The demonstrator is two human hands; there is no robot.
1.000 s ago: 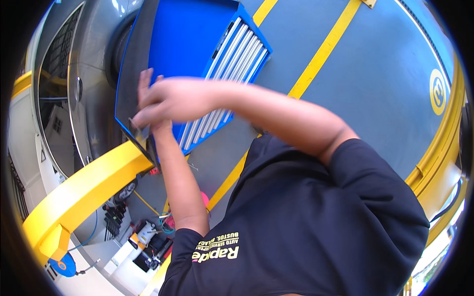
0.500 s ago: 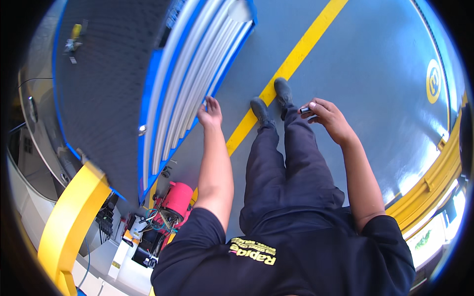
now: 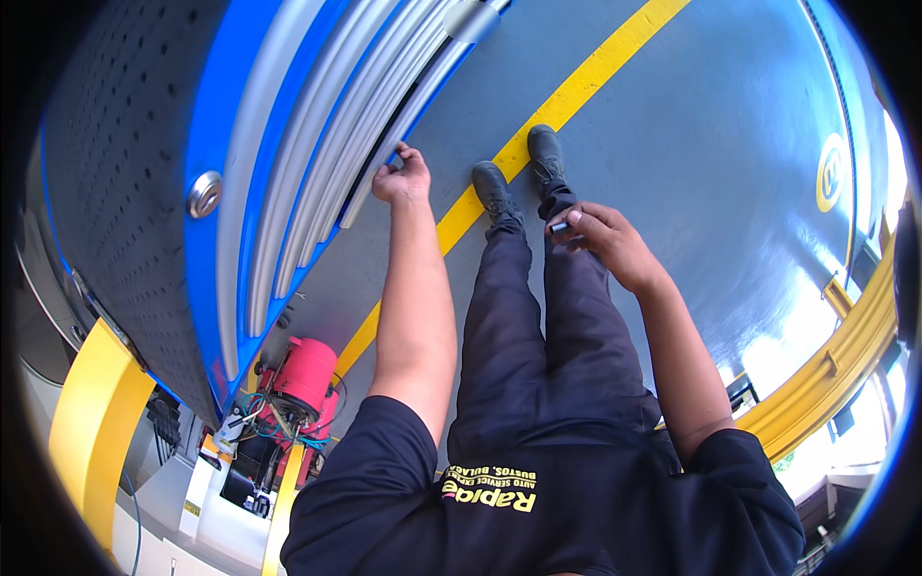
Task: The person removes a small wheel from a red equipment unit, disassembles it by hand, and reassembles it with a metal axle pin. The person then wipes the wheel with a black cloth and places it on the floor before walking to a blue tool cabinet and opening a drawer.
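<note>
A blue tool cabinet with several silver drawer fronts rises on my left. At its lowest drawer, my left hand has its fingers curled over the silver drawer handle. A dark gap shows along that drawer, which is pulled out a little. In front of my thighs, my right hand pinches a small, shiny metal socket between thumb and fingers. The socket's far end is hidden by the fingers.
A round lock sits on the cabinet's edge by its black perforated top. Behind it stand a red machine with hoses and a yellow post. A yellow line crosses the grey floor; a yellow beam is at right.
My left hand has closed at the lowest drawer, which now shows a dark gap. My right hand has moved left and slightly down with the socket. The cabinet appears closer.
</note>
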